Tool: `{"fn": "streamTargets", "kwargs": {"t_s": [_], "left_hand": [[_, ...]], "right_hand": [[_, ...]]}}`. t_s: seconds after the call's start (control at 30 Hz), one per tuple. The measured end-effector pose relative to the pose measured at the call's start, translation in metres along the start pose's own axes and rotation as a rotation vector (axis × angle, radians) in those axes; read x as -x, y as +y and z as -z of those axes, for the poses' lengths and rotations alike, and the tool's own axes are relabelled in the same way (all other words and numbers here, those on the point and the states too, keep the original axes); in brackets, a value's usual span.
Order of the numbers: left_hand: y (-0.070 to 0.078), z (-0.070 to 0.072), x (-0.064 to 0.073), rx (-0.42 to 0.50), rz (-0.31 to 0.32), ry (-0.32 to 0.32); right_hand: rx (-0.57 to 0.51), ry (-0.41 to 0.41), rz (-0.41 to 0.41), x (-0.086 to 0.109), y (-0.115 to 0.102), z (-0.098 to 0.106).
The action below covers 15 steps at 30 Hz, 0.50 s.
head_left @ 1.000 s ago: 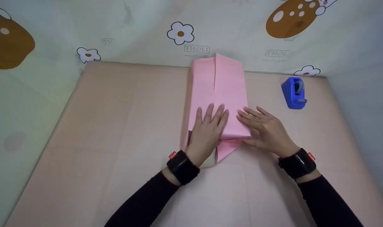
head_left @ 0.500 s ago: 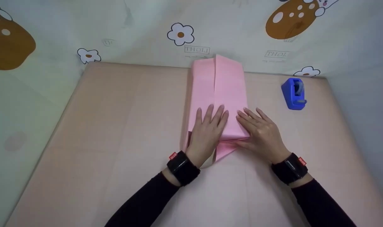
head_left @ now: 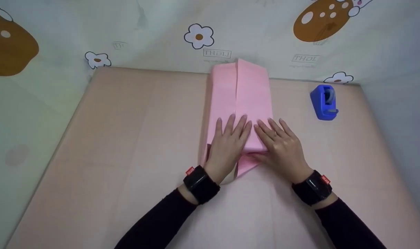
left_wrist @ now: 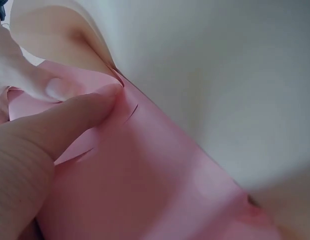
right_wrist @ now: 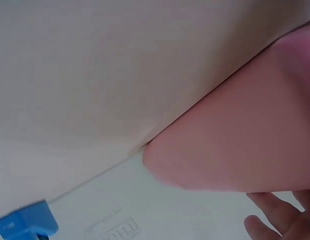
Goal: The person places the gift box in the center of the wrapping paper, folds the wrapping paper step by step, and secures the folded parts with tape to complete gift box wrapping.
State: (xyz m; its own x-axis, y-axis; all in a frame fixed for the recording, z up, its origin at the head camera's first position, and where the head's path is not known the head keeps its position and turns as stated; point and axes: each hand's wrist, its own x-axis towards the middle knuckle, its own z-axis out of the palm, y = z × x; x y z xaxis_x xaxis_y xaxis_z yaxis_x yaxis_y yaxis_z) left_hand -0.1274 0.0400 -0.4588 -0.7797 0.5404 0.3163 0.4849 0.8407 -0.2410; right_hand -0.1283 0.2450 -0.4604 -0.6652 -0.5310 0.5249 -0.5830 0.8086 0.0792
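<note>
A long box wrapped in pink paper (head_left: 253,90) lies lengthwise on the table, a seam running down its top. My left hand (head_left: 227,145) rests on top near the close end, fingers straight and spread. Beside it, my right hand (head_left: 282,147) lays its straight fingers on the top's right side, while its thumb reaches down to the near end. A pink paper flap (head_left: 246,164) sticks out there, folded to a slant. Up close in the left wrist view, a thumb (left_wrist: 90,112) touches the pink paper (left_wrist: 145,175) by a crease. Fingertips (right_wrist: 275,210) show past the box in the right wrist view.
A blue tape dispenser (head_left: 323,103) stands at the table's back right. The pale pinkish table (head_left: 127,138) ends at a patterned curtain (head_left: 154,38) behind the box, and more curtain hangs at both sides.
My right hand has slid left and further onto the box, its thumb moving along the near end toward the flap. My left hand has stayed in place.
</note>
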Motion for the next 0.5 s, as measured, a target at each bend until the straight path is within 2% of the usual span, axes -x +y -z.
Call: {"fn": "streamTargets", "kwargs": {"t_s": [0.1,0.37,0.5], "left_hand": [[0.0,0.0,0.0,-0.003,0.004,0.007],[0.0,0.0,-0.001,-0.015,-0.002,-0.023],[0.001,-0.001,-0.001,-0.022,0.005,0.004]], "right_hand": [[-0.034,-0.038,0.01,-0.002,0.006,0.005],[-0.153,-0.076,0.141,-0.004,0.034,0.019],[-0.2,-0.08,0.139,-0.002,0.047,0.026]]}}
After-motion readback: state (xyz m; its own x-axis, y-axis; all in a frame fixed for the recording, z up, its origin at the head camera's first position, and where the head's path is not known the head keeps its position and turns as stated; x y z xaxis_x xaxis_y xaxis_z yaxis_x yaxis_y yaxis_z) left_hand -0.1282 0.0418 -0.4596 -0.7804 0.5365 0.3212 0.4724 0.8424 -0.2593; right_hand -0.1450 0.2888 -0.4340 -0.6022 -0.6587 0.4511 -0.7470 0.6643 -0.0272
